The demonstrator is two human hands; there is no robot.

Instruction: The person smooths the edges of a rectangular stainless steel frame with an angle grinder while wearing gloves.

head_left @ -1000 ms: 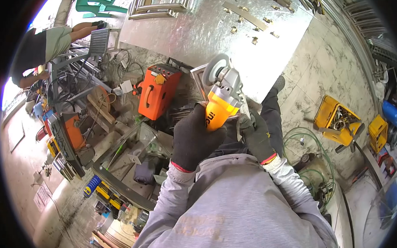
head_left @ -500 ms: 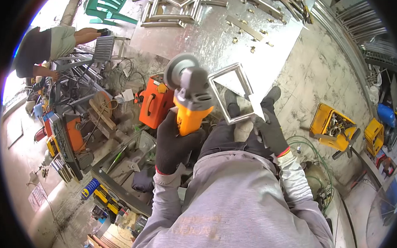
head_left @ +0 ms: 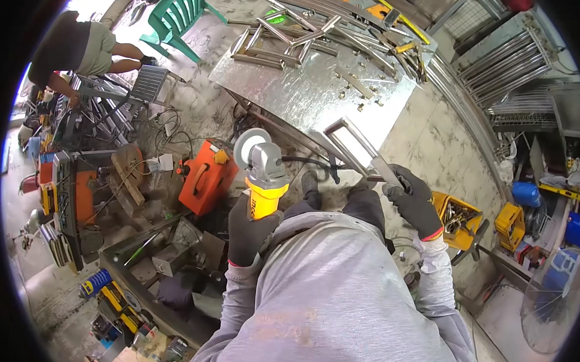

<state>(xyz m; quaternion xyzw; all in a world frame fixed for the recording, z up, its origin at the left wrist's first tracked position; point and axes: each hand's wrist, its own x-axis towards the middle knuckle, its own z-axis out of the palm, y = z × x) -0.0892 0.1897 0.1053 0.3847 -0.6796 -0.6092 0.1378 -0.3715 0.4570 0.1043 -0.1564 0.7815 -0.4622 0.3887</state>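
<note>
My left hand [head_left: 248,234], in a dark glove, is closed around the yellow body of an angle grinder [head_left: 268,171]. Its round disc [head_left: 249,148] points up and to the left, clear of the metal. My right hand [head_left: 416,201], also gloved, grips one end of a small rectangular metal frame [head_left: 386,172]. That frame is tilted in front of me, its far end close to the edge of a shiny metal-topped table [head_left: 274,94]. A gap separates grinder and frame. The fingers of my left hand are partly hidden behind the tool.
Metal frames [head_left: 266,49] and flat bars lie on the table. An orange machine [head_left: 207,178] stands left of the grinder, near a green chair [head_left: 177,17]. Yellow crates [head_left: 458,220] sit at right. Another person [head_left: 84,46] bends over metal parts at far left.
My right hand has risen and moved outward, tilting the metal frame more edge-on. The grinder is now more upright, its disc turned. My view has shifted, showing more of the table.
</note>
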